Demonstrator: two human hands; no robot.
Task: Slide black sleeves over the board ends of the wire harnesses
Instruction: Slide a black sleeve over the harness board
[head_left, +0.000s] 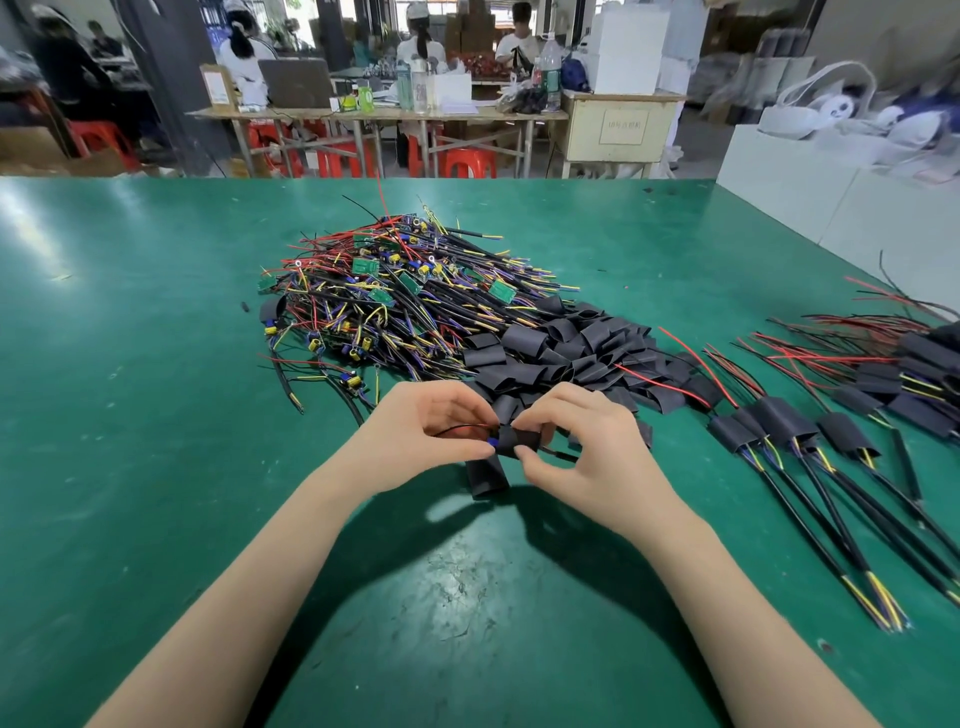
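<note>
Both hands' fingers (540, 415) pinched on a black sleeve (519, 441), board end mostly hidden inside.

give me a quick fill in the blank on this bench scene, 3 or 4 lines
1. Both hands, left hand and right hand, hold one black ____ between them.
2. The table top is ____ in colour.
3. The finished harnesses lie on the person's ____ side.
4. The loose sleeves are piled to the ____ of the bare harness heap.

Missing words: sleeve; green; right; right
</note>
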